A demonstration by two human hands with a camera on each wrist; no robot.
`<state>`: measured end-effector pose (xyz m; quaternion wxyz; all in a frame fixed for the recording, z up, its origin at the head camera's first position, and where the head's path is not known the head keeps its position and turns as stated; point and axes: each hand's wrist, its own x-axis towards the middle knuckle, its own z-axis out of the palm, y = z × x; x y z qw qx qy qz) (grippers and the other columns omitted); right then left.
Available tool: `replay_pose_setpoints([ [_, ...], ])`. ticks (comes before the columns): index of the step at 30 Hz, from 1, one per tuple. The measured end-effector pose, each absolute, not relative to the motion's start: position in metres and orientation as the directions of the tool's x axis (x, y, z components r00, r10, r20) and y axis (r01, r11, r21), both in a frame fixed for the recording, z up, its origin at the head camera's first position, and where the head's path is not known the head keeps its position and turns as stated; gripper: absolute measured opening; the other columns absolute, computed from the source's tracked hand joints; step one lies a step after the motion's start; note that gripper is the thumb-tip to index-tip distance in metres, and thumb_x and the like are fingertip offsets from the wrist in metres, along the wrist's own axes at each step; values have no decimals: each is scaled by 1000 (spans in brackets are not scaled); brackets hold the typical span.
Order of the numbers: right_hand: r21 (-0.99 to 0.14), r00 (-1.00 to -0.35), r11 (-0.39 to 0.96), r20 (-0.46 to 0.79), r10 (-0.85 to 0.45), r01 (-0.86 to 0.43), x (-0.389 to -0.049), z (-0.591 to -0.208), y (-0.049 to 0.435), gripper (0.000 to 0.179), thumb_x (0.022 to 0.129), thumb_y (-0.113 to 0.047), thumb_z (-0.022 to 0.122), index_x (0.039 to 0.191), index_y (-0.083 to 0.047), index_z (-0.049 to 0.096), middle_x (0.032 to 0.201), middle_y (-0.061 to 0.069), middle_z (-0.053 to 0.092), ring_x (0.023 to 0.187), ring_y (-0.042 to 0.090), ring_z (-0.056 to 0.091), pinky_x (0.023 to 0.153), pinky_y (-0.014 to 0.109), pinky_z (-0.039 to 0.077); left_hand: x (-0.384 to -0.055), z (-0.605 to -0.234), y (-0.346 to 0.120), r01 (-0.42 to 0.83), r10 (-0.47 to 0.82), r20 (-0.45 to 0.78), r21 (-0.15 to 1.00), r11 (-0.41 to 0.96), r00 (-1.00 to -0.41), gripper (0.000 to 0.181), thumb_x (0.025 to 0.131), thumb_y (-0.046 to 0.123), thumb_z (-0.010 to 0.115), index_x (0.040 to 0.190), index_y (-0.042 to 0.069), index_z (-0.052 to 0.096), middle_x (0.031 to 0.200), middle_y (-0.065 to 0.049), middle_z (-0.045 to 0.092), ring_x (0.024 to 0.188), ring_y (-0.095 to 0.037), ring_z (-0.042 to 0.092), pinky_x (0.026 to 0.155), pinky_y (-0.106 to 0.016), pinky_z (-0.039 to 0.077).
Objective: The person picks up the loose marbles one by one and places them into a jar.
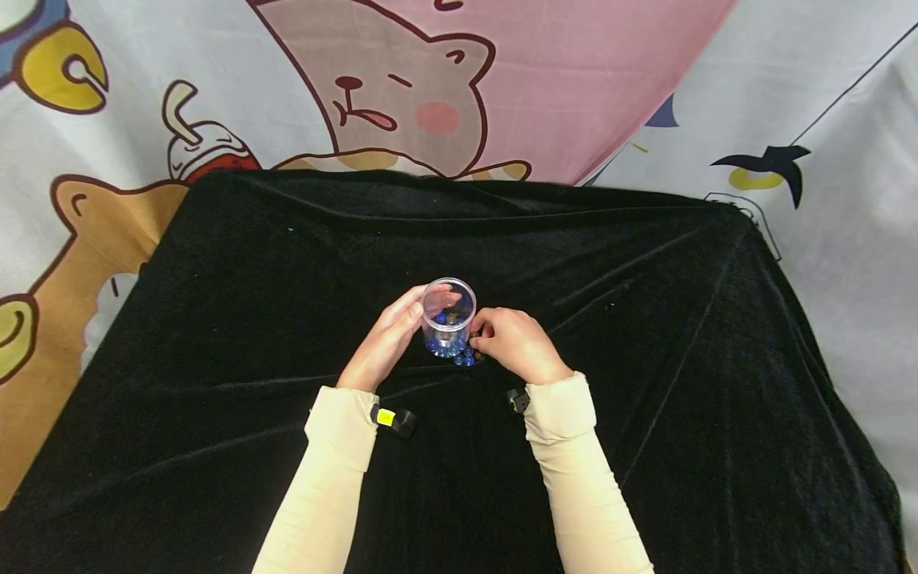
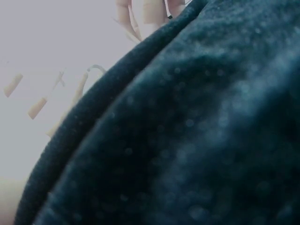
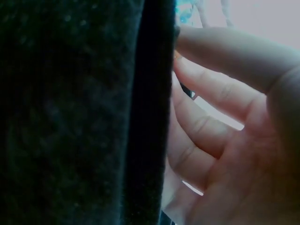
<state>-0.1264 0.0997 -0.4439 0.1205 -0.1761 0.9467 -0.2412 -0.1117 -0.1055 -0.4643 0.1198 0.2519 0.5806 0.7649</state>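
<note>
A clear plastic cup [image 1: 448, 307] stands on the black cloth with several blue glass marbles [image 1: 446, 347] in its bottom. My left hand [image 1: 390, 335] holds it from the left, the fingers reaching round its far side and the thumb on the near left. To the right of the base lie a few loose blue and brown marbles [image 1: 469, 359]. Over these, my right hand [image 1: 518, 341] has thumb and forefinger together, pinching a brownish marble mostly hidden by the fingertips. The right wrist view shows the curled fingers [image 3: 211, 89], with a speck of orange at the tips.
Black velvety cloth [image 1: 287, 470] with folds covers the table. Behind it hangs a printed curtain [image 1: 574, 80] with cartoon animals. In the left wrist view, a dark fold of cloth [image 2: 187, 140] covers most of the picture and hides most of the hand.
</note>
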Motion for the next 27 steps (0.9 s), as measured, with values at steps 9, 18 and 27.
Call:
replay_pose_setpoints([
  [9, -523, -922, 795, -45, -384, -306, -129, -444, 100, 10, 82, -22, 64, 89, -15, 63, 72, -6, 58, 62, 9, 53, 60, 26, 45, -111, -464, -105, 107, 465, 237, 952, -288, -853, 45, 98, 29, 29, 132, 1, 35, 132, -22, 39, 126, -32, 31, 104, -49, 16],
  [18, -560, -923, 759, 28, -384, -333, -129, -438, 103, 13, 84, -23, 63, 92, -14, 64, 77, -5, 58, 66, 9, 53, 62, 26, 45, -111, -465, -105, 110, 466, 243, 949, -294, -851, 42, 98, 24, 27, 132, 0, 34, 132, -23, 38, 126, -33, 31, 104, -49, 15],
  [27, -598, -927, 711, 192, -322, -371, -128, -427, 103, 14, 85, -23, 60, 97, -17, 63, 86, -7, 57, 75, 8, 54, 68, 26, 45, -112, -464, -105, 116, 473, 261, 942, -314, -842, 40, 98, 18, 23, 132, -1, 34, 132, -26, 36, 126, -36, 28, 103, -52, 13],
])
